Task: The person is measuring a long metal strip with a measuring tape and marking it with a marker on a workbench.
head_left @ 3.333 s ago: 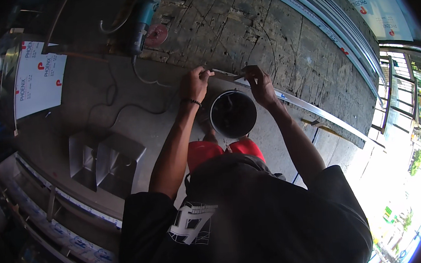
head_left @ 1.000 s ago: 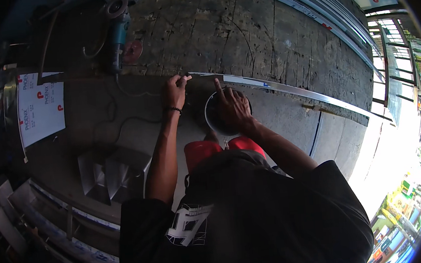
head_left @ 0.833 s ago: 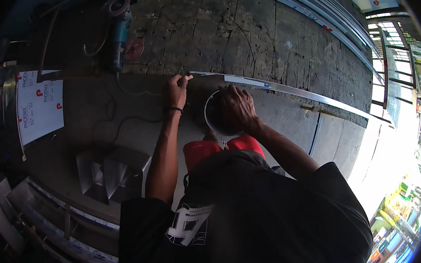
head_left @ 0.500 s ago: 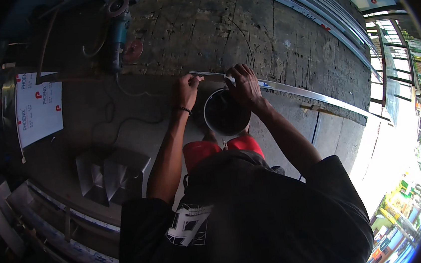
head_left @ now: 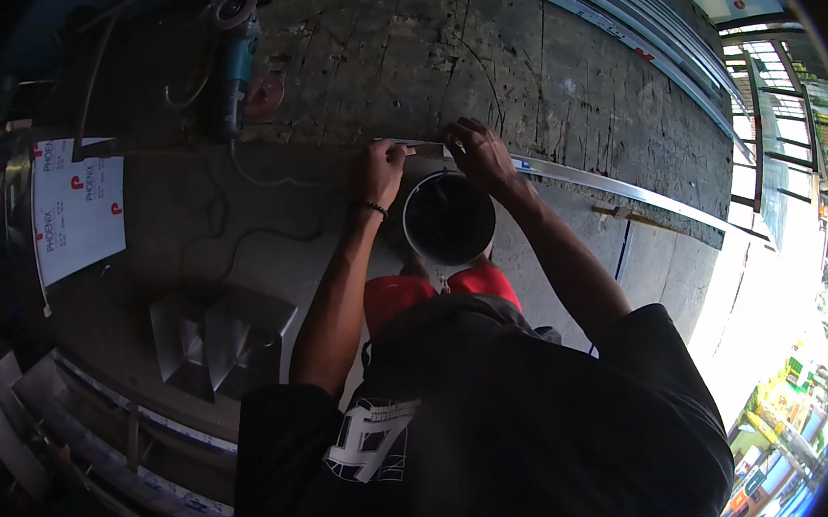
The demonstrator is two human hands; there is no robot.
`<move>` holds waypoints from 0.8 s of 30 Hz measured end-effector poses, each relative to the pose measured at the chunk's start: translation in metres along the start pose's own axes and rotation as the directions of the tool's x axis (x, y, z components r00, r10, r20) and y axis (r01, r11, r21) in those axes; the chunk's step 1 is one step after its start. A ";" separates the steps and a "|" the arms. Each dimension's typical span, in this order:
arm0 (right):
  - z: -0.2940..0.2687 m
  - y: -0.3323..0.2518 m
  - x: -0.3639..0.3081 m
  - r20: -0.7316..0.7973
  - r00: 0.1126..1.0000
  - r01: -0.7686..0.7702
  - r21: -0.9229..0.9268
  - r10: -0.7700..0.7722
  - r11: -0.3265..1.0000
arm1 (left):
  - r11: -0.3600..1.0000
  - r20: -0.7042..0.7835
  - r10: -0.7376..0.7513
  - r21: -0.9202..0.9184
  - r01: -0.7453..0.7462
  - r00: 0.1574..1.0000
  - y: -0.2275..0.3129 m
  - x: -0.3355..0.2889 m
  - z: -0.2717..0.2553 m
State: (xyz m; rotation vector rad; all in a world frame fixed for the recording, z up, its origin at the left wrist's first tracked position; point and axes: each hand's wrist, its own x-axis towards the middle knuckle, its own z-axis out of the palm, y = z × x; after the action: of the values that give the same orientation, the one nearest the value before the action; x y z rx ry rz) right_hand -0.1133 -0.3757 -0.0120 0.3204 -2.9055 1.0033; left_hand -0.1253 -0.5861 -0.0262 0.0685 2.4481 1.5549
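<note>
A long, thin metal bar (head_left: 604,183) lies along the near edge of the workbench, running off to the right. My right hand (head_left: 484,159) is closed over its left end, with the fingers curled at the bench edge. Between my hands a thin, light strip (head_left: 430,143) shows. My left hand (head_left: 385,174), with a dark bead bracelet at the wrist, pinches this strip; its fingertips partly hide it. Just below my hands, in front of my knees, is a round dark bucket (head_left: 448,224) with a pale rim.
An angle grinder (head_left: 235,62) lies on the wooden workbench (head_left: 368,66) at the left, its cord hanging to the floor. Long metal profiles (head_left: 600,16) run along the far right. Bent sheet-metal pieces (head_left: 234,343), a white printed sheet (head_left: 80,209) and a metal frame (head_left: 135,440) stand at left.
My left hand has shifted slightly right along the strip, closer to my right hand. The fingers of my right hand have lifted and curled a little. The bar stays in place.
</note>
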 end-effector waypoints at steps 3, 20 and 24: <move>-0.012 0.004 0.012 0.131 0.972 0.199 -0.015 -0.196 0.980 | 0.998 -0.030 0.025 -0.063 -0.027 0.999 -0.003 -0.003 -0.002; -0.010 0.024 0.019 0.254 0.850 0.504 -0.141 -0.461 0.852 | 1.000 -0.031 0.024 0.010 -0.024 0.999 0.008 -0.007 0.008; -0.012 0.016 0.006 0.249 0.901 0.398 -0.154 -0.355 0.904 | 1.000 -0.004 -0.010 -0.006 0.010 1.000 -0.013 -0.003 0.016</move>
State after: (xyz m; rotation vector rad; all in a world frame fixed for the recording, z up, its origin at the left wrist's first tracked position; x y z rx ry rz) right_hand -0.1227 -0.3576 -0.0113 0.9937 -2.9184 0.6410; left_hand -0.1178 -0.5784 -0.0437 0.0515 2.4434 1.5595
